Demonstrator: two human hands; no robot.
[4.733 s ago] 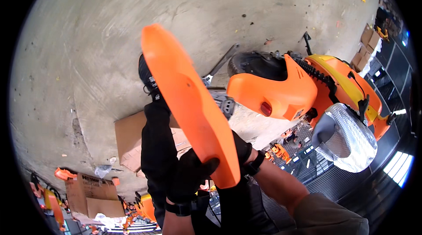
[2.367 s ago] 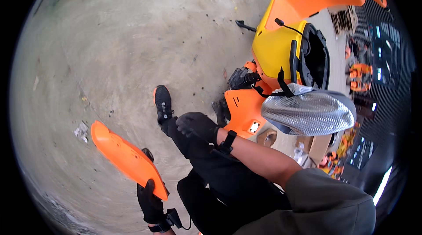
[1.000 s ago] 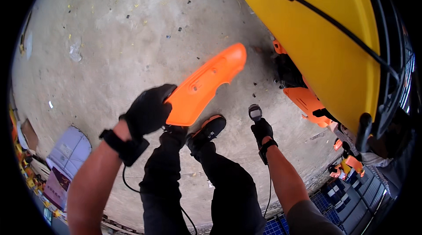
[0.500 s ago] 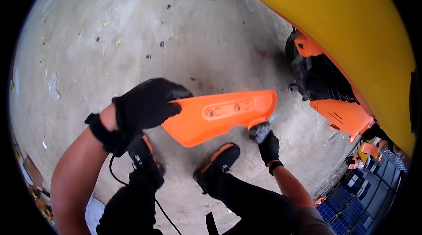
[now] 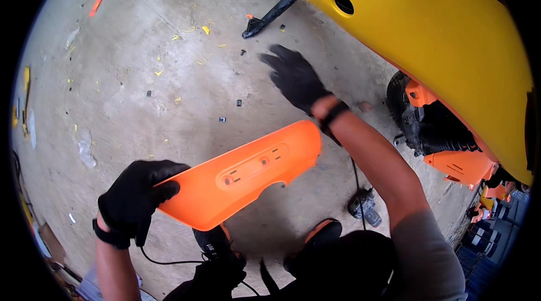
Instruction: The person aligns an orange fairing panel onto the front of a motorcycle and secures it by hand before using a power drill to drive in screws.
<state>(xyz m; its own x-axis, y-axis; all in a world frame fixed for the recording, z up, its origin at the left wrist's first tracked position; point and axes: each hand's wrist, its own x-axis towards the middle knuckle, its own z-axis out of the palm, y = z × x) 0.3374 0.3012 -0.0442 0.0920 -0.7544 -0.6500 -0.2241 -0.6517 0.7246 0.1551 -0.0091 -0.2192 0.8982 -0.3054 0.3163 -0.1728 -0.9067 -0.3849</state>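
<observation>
An orange plastic panel (image 5: pixel 270 157) hangs above the floor, tilted up to the right. Two screw holes and several small slots show in its raised middle strip. My left hand (image 5: pixel 143 193), in a black glove, pinches its left end. My right hand (image 5: pixel 296 78), also gloved, is held out over the floor beyond the panel with its fingers spread and nothing in them. A dark grip-shaped power tool (image 5: pixel 363 208) lies on the floor to the right of my feet; it looks like a cordless drill.
A yellow vehicle body (image 5: pixel 394 13) with orange parts fills the upper right. Its black side stand (image 5: pixel 271 14) reaches the floor. Small black clips (image 5: pixel 222 119) and yellow scraps litter the concrete. A black cable (image 5: pixel 356 188) hangs by my right arm. Blue crates (image 5: pixel 479 256) stand at lower right.
My right hand has let go of the power tool, now on the floor, and moved up and forward with fingers spread. The panel has shifted left and down in view and tilted more.
</observation>
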